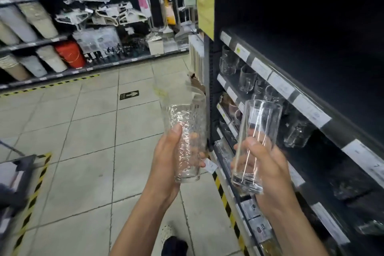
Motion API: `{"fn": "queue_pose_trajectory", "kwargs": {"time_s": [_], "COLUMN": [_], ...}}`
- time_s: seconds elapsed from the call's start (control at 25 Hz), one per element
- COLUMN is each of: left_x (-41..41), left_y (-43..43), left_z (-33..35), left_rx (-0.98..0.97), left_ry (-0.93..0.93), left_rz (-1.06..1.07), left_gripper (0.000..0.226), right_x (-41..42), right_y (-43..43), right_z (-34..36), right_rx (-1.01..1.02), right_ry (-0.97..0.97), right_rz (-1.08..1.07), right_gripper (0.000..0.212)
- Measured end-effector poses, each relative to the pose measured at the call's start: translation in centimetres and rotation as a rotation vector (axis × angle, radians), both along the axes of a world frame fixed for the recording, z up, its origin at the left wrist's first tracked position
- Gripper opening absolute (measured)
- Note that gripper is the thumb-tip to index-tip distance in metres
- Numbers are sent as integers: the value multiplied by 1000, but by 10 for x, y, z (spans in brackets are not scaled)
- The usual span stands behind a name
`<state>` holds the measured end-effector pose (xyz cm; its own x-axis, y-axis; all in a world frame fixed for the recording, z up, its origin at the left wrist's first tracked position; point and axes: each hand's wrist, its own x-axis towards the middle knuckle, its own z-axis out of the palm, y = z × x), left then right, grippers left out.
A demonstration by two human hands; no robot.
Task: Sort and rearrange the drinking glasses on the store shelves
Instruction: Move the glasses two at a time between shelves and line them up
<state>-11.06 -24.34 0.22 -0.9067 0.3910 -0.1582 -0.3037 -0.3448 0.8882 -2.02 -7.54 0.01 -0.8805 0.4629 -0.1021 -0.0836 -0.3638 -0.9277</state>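
Observation:
My left hand point(166, 158) grips a tall clear glass with a dimpled texture point(185, 122), held upright over the aisle floor. My right hand point(264, 164) grips a tall smooth clear glass point(257, 131), tilted slightly left, just in front of the dark shelving. Both glasses are empty and stand apart from each other. The dark shelf unit point(295, 97) on the right carries several clear glasses and mugs point(247, 79) behind white price labels.
A tiled floor point(93, 131) with yellow-black hazard tape runs along the shelf foot. Across the aisle a rack holds bins, a red bucket point(70, 54) and hangers. A grey trolley point(16, 174) edge shows at the left. My shoe point(174, 245) is below.

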Motion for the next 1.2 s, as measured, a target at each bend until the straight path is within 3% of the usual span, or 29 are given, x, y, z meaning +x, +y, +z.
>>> {"fn": "queue_pose_trajectory", "kwargs": {"time_s": [0.2, 0.44, 0.6, 0.72, 0.84, 1.04, 1.2], "left_x": [-80, -205, -292, -337, -378, -423, -438], "left_y": [-25, -32, -22, -2, 26, 90, 151], "left_z": [-8, -9, -5, -4, -6, 6, 20], "left_rx": [44, 45, 30, 22, 14, 15, -154], "left_ry": [36, 18, 19, 36, 47, 46, 152], "left_rz": [18, -65, -139, -220, -314, -401, -480], "left_gripper": [75, 83, 88, 76, 68, 80, 84], "right_x": [-85, -201, -266, -295, -323, -356, -365], "right_y": [-27, -42, -41, -27, -1, 51, 87], "right_z": [-6, -2, -1, 2, 9, 21, 29], "right_rx": [68, 54, 42, 60, 58, 102, 106], "right_ry": [-28, -79, -156, -181, -171, -155, -150], "right_rz": [34, -52, -168, -258, -378, -503, -622], "right_gripper": [23, 22, 40, 53, 52, 75, 61]}}
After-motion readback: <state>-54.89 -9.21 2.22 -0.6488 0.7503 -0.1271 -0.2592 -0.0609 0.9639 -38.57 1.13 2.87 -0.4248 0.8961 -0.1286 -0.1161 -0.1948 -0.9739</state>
